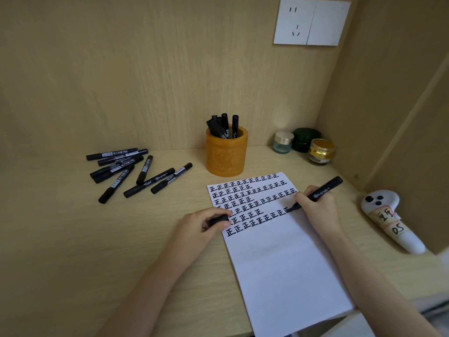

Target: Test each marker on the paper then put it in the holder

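A white paper [279, 263] lies on the wooden desk, its upper part filled with rows of black written characters. My right hand [315, 207] grips an uncapped black marker [325, 188], its tip touching the paper at the end of a row. My left hand [209, 222] rests on the paper's left edge and holds the black marker cap [218, 219]. An orange carved holder [227, 153] stands behind the paper with several black markers in it. A pile of several black markers [131, 171] lies to the left on the desk.
Three small jars [303, 147] stand in the back right corner. A white controller with paper labels [388, 217] lies at the right, against the wooden side wall. A wall socket [312, 21] is mounted above. The desk's front edge runs under the paper's bottom.
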Demonstrator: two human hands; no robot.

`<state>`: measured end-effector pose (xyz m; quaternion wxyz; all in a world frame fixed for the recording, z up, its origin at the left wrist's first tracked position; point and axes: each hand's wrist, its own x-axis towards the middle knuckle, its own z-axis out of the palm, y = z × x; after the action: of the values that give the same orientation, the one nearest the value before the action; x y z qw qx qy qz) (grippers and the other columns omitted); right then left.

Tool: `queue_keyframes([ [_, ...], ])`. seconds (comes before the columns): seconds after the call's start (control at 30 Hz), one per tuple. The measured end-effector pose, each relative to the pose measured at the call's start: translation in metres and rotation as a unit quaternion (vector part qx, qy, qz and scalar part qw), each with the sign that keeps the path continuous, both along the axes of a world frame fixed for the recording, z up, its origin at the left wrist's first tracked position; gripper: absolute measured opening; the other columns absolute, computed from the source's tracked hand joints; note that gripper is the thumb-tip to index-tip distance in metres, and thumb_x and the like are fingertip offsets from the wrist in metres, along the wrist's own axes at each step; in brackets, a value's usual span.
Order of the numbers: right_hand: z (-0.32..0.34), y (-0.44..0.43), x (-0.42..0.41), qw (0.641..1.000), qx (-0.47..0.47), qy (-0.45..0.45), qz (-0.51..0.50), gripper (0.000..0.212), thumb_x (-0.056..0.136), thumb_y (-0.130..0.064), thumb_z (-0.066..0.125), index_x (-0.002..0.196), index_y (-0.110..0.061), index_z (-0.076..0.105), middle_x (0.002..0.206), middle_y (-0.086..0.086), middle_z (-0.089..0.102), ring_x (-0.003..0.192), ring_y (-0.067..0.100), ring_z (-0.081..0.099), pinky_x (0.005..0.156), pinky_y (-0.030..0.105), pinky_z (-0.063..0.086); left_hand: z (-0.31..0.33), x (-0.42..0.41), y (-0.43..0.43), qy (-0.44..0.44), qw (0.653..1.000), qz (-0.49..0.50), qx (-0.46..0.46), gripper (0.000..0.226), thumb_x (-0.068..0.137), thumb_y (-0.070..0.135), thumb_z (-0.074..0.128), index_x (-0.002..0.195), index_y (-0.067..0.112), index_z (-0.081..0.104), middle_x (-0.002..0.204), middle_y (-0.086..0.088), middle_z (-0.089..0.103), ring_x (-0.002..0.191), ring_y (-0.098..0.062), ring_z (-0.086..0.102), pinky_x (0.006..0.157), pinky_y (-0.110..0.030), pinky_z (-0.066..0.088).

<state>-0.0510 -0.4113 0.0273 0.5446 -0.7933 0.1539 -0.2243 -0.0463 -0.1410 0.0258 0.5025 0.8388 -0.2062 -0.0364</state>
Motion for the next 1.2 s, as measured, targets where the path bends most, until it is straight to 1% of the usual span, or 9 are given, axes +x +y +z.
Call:
queue_keyframes([
  [0.17, -0.001, 0.0, 0.0, 1.0, -0.004, 0.006, 0.012, 0.024, 0.083, -0.004, 0.06, 0.065, 0.009, 0.05, 0.051, -0.006, 0.042, 0.047, 0.004, 0.036, 0.045, 0.015, 0.027, -0.002, 0.001, 0.0, 0.003, 1.0, 0.001, -0.004, 0.022, 0.083, 0.029, 0.066, 0.103, 0.039, 0.068, 0.098, 0.02, 0.069, 0.086, -0.001, 0.064, 0.076, -0.014, 0.05],
  [0.3, 0.0, 0.001, -0.001, 1.0, -0.012, 0.007, 0.013, 0.025, 0.082, -0.004, 0.06, 0.068, 0.014, 0.049, 0.054, 0.0, 0.043, 0.046, 0.003, 0.035, 0.044, 0.015, 0.027, -0.002, 0.001, 0.0, 0.002, 1.0, 0.002, -0.007, 0.023, 0.083, 0.028, 0.067, 0.101, 0.041, 0.067, 0.097, 0.02, 0.069, 0.087, -0.001, 0.064, 0.076, -0.014, 0.051],
  [0.4, 0.0, 0.001, -0.001, 1.0, -0.01, 0.001, 0.002, 0.024, 0.082, -0.002, 0.059, 0.066, 0.011, 0.047, 0.054, 0.001, 0.041, 0.046, 0.004, 0.035, 0.044, 0.015, 0.027, -0.002, 0.001, 0.0, -0.001, 1.0, -0.001, -0.009, 0.023, 0.083, 0.027, 0.067, 0.101, 0.04, 0.067, 0.097, 0.02, 0.069, 0.087, 0.0, 0.064, 0.077, -0.014, 0.05],
  [0.6, 0.001, 0.0, 0.0, 1.0, -0.008, -0.011, -0.012, 0.027, 0.083, 0.0, 0.056, 0.059, -0.004, 0.045, 0.054, 0.0, 0.04, 0.045, 0.003, 0.036, 0.044, 0.015, 0.027, -0.002, 0.001, 0.0, -0.001, 1.0, -0.002, -0.005, 0.023, 0.083, 0.028, 0.067, 0.101, 0.041, 0.067, 0.097, 0.022, 0.069, 0.085, 0.0, 0.063, 0.075, -0.016, 0.051],
  [0.83, 0.001, -0.001, 0.0, 1.0, -0.006, -0.016, -0.016, 0.029, 0.083, 0.0, 0.057, 0.058, -0.006, 0.044, 0.056, 0.003, 0.041, 0.047, 0.004, 0.037, 0.045, 0.016, 0.028, 0.0, 0.0, 0.0, -0.004, 1.0, -0.004, 0.0, 0.024, 0.083, 0.029, 0.066, 0.103, 0.043, 0.065, 0.099, 0.024, 0.067, 0.085, 0.004, 0.061, 0.072, -0.01, 0.047],
  [0.93, 0.003, 0.001, -0.002, 0.999, 0.017, -0.022, -0.024, 0.025, 0.085, -0.003, 0.058, 0.061, -0.005, 0.048, 0.056, 0.001, 0.046, 0.049, 0.004, 0.038, 0.05, 0.018, 0.031, 0.0, -0.001, 0.0, -0.004, 1.0, -0.002, -0.003, 0.024, 0.083, 0.029, 0.066, 0.101, 0.044, 0.065, 0.098, 0.024, 0.068, 0.085, 0.003, 0.062, 0.073, -0.012, 0.048],
  [1.03, 0.007, 0.002, -0.005, 0.996, 0.06, -0.057, -0.032, 0.032, 0.089, -0.012, 0.063, 0.06, -0.01, 0.05, 0.049, -0.011, 0.046, 0.047, 0.0, 0.04, 0.05, 0.012, 0.032, 0.0, -0.001, 0.0, -0.002, 1.0, 0.0, -0.014, 0.023, 0.083, 0.027, 0.066, 0.102, 0.041, 0.067, 0.097, 0.022, 0.069, 0.086, -0.001, 0.063, 0.076, -0.014, 0.05],
  [1.07, 0.009, 0.004, -0.006, 0.995, 0.071, -0.069, -0.029, 0.032, 0.089, -0.016, 0.065, 0.061, -0.01, 0.05, 0.05, -0.012, 0.046, 0.046, -0.001, 0.041, 0.05, 0.011, 0.033, 0.001, -0.001, 0.0, 0.0, 1.0, 0.0, -0.023, 0.023, 0.083, 0.026, 0.066, 0.102, 0.04, 0.068, 0.097, 0.021, 0.07, 0.086, -0.002, 0.064, 0.076, -0.015, 0.051],
  [1.2, 0.021, 0.01, -0.01, 0.992, 0.092, -0.082, 0.013, 0.022, 0.084, -0.023, 0.072, 0.077, -0.006, 0.06, 0.058, 0.0, 0.048, 0.046, -0.001, 0.041, 0.047, 0.009, 0.034, 0.005, -0.003, 0.001, -0.007, 0.999, -0.004, -0.049, 0.027, 0.084, 0.025, 0.065, 0.107, 0.038, 0.067, 0.1, 0.022, 0.069, 0.086, -0.002, 0.065, 0.08, -0.019, 0.053],
])
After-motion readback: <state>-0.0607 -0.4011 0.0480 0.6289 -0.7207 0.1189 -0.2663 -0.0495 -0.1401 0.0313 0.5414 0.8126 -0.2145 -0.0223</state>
